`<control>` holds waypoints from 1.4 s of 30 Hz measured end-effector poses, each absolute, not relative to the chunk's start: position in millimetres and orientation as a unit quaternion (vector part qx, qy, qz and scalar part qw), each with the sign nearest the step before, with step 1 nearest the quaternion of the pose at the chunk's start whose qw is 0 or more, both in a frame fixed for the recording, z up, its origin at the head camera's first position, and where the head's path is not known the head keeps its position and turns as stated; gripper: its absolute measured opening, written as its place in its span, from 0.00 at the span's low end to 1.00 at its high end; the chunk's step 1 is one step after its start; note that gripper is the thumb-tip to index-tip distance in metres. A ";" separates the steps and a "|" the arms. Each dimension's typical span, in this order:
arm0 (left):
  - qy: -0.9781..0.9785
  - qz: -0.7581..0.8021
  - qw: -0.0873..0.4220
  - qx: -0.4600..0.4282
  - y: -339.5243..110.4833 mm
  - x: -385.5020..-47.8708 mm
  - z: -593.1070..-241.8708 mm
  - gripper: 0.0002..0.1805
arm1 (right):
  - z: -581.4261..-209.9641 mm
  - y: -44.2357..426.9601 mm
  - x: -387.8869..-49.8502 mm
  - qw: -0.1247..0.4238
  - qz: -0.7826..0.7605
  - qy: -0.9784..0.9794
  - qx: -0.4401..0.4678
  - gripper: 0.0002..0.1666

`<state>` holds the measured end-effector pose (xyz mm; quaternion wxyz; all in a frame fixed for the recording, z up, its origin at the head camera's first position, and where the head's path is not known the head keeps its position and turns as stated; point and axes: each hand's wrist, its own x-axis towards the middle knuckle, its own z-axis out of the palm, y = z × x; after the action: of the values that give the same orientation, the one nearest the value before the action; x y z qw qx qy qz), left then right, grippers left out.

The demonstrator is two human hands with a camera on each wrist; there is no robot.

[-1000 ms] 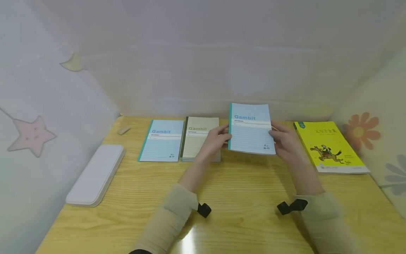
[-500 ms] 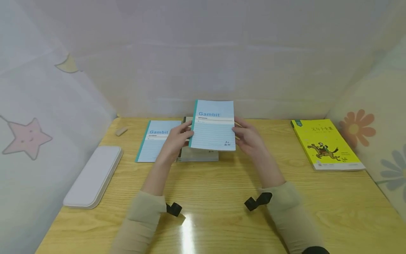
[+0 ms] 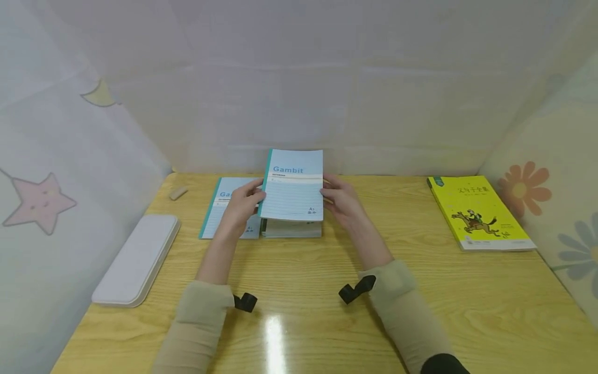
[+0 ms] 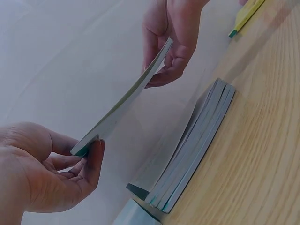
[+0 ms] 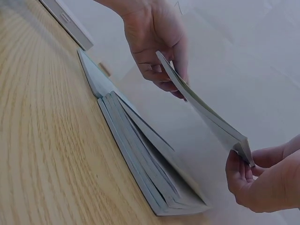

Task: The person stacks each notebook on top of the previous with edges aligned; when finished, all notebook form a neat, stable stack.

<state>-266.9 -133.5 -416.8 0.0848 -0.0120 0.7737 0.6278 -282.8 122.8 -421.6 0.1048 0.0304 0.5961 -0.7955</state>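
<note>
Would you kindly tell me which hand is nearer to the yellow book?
Right. The right hand grips the held blue notebook by its right edge, left of the yellow book; the left hand, at the notebook's left edge, is farther away.

The paper notebook looks smooth, the wooden table glossy

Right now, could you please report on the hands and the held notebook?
Left hand, right hand: gripping blue notebook by opposite edges. Notebook above stack, not touching. Nothing visible between them.
</note>
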 end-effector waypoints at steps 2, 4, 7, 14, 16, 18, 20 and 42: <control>0.776 0.625 0.086 -0.014 -134.4 -268.3 -419.1 0.31 | -423.6 121.7 -284.8 0.103 -0.792 0.601 0.026 0.32; 0.779 0.621 0.087 -0.021 -134.8 -269.9 -422.7 0.31 | -425.8 121.4 -286.5 0.102 -0.788 0.607 0.023 0.32; 0.789 0.607 0.089 -0.030 -133.9 -271.6 -427.1 0.30 | -429.3 122.5 -288.3 0.105 -0.781 0.615 0.022 0.32; 0.807 0.584 0.082 -0.032 -128.6 -272.8 -433.0 0.30 | -434.5 127.3 -288.5 0.110 -0.772 0.626 0.019 0.33; 0.811 0.579 0.078 -0.034 -127.8 -272.2 -434.0 0.30 | -435.2 128.1 -288.7 0.110 -0.770 0.628 0.017 0.34; 0.813 0.576 0.074 -0.036 -127.5 -272.3 -436.0 0.30 | -435.4 128.4 -288.2 0.109 -0.766 0.634 0.013 0.35; 0.816 0.572 0.070 -0.037 -127.7 -272.7 -437.9 0.30 | -436.8 128.1 -288.2 0.106 -0.762 0.639 0.017 0.36; 0.859 0.508 0.053 -0.011 -128.1 -272.0 -449.0 0.30 | -452.0 121.9 -287.4 0.057 -0.677 0.734 0.022 0.37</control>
<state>-272.0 -128.1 -449.0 0.0532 -0.0108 0.8595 0.5083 -287.4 121.9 -452.0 0.0566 0.0221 0.7337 -0.6767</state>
